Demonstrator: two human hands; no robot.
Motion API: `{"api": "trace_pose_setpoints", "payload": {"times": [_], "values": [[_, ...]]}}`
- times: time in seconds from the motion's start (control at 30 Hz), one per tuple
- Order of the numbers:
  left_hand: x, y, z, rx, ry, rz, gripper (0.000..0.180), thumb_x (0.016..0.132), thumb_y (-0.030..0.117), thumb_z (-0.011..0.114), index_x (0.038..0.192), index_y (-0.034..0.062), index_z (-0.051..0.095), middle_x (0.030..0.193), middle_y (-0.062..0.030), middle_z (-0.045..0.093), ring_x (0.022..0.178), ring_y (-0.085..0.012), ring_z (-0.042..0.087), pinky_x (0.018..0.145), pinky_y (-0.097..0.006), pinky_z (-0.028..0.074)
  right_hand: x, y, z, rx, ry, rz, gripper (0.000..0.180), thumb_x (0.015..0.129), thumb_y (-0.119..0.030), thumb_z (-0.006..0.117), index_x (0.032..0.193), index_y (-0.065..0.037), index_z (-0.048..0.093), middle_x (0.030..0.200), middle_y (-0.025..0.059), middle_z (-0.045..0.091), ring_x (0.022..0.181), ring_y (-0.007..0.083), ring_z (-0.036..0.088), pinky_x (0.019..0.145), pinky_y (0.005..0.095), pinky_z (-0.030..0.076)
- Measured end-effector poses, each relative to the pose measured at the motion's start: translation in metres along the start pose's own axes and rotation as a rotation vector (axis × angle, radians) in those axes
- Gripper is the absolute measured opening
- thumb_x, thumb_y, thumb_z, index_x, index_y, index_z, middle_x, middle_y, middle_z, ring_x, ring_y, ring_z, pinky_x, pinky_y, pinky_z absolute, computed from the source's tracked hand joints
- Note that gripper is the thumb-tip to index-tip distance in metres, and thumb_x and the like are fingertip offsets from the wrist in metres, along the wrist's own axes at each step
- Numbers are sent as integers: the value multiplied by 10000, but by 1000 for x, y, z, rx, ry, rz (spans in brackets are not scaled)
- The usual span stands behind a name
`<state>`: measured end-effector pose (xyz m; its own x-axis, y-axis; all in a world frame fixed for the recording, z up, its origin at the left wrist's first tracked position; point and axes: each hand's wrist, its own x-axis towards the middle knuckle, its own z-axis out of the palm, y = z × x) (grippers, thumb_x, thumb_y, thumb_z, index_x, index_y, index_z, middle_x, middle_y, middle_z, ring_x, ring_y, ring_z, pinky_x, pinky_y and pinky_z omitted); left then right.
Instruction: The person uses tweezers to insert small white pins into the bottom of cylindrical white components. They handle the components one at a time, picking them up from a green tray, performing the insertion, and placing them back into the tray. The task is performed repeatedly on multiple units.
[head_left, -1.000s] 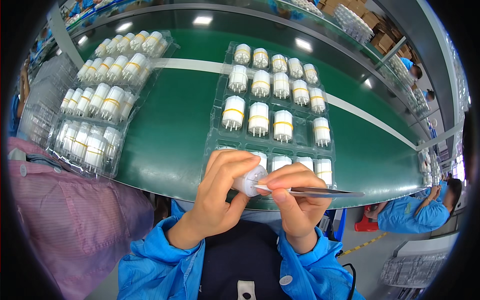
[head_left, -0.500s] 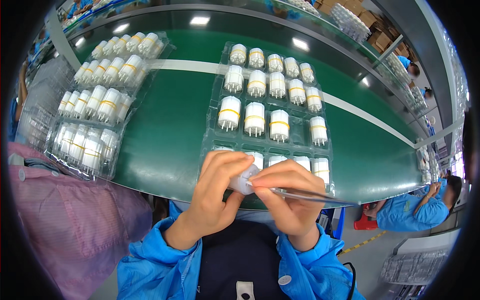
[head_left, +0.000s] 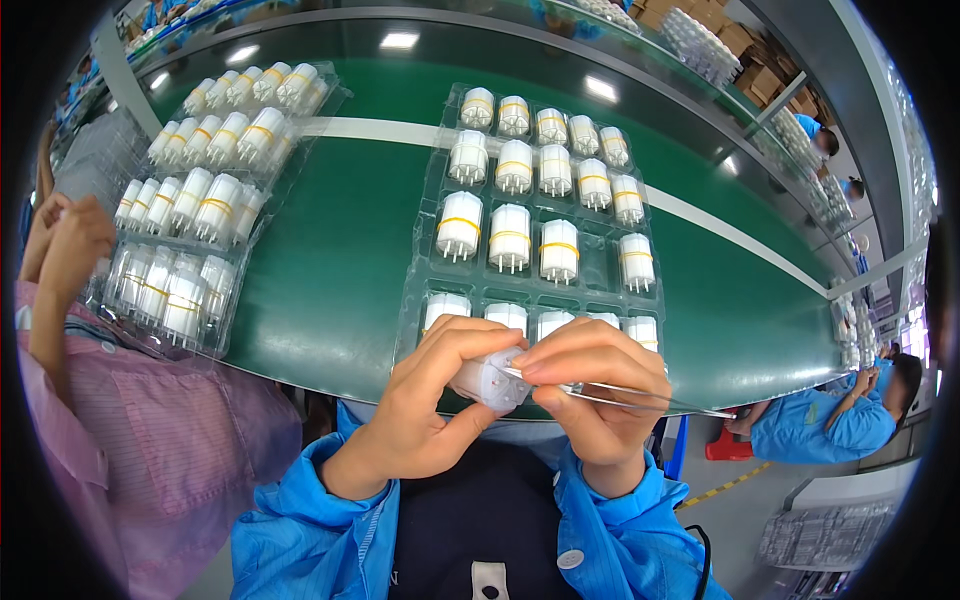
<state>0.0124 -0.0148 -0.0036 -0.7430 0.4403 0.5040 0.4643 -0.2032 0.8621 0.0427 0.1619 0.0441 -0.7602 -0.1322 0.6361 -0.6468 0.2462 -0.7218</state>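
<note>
At your far left, a co-worker's hands [head_left: 70,240] hang near a tray [head_left: 236,305] of white cylinders [head_left: 217,208] on the desk [head_left: 330,230]. Your left hand [head_left: 425,400] curls round one cylinder [head_left: 488,383] above the desk's near edge, partly blocking a second tray [head_left: 600,262] behind. Your right hand [head_left: 605,400] pinches tweezers [head_left: 655,397], tip at that cylinder's end. Rightward: a red seat [head_left: 728,448], a person in blue [head_left: 825,425].
</note>
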Motion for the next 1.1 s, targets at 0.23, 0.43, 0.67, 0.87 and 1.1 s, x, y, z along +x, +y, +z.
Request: {"api": "trace_pose_setpoints", "payload": {"times": [0.23,0.43,0.67,0.87,1.1], "values": [[1,0,-1,-2,-21,-1,547,685,-107,681,1207,-8,551,1154,-169,611,1054,-322,591,889,-374,469,0,2,-1,26,9,6,179,729,26,735,906,7,718,884,138,701,749,247,677,648,308,536],[0,1,1,-4,-2,-16,544,677,-106,691,1195,-6,560,1145,-170,612,1035,-324,590,877,-377,469,-3,-1,2,26,68,49,154,742,44,716,892,7,717,881,140,705,763,236,679,656,304,538],[0,-3,1,107,14,60,556,661,-112,697,1190,-3,567,1134,-175,612,1025,-338,579,875,-393,463,-1,-2,3,7,64,74,139,748,61,695,873,6,716,862,133,706,763,226,680,658,299,541],[5,3,-2,223,-1,110,566,643,-124,683,1184,-2,570,1134,-179,610,1021,-353,573,876,-404,457,6,-9,0,-121,-38,64,149,745,60,692,883,10,714,860,130,704,764,229,680,647,305,537],[9,-6,6,165,161,164,536,661,-102,706,1149,2,509,1172,-177,596,1009,-352,572,869,-403,457,-9,-13,8,233,159,134,180,755,-16,737,930,16,710,902,170,690,831,260,667,708,345,531]]}}
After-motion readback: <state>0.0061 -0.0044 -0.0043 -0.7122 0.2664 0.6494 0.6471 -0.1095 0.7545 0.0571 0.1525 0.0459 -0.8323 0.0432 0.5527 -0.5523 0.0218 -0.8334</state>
